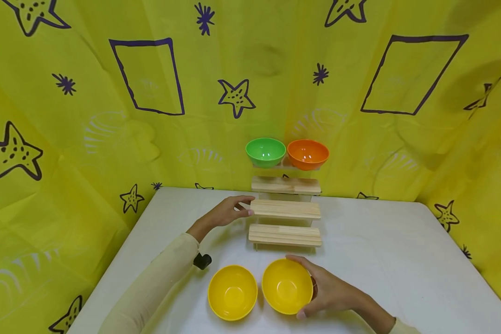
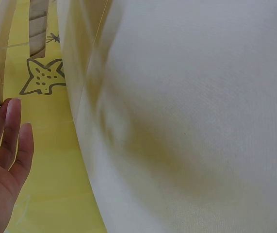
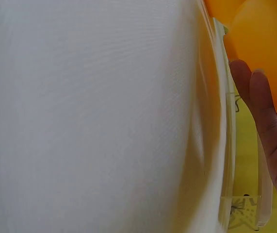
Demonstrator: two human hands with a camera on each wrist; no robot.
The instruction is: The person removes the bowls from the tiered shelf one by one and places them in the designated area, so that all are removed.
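Observation:
A tiered stand with wooden steps stands at the back middle of the table. My left hand pinches the left end of one middle step, its thumb at the front. In the left wrist view, fingers of that hand meet the plank's end. At the front, my right hand holds a yellow bowl by its right side, fingers at the far rim and thumb at the near rim. Another yellow bowl sits just left of it. The right wrist view shows the held bowl's outer wall.
On the stand's top step sit a green bowl and an orange bowl, side by side. A small black object lies by the left forearm. Yellow patterned sheeting surrounds the white tabletop.

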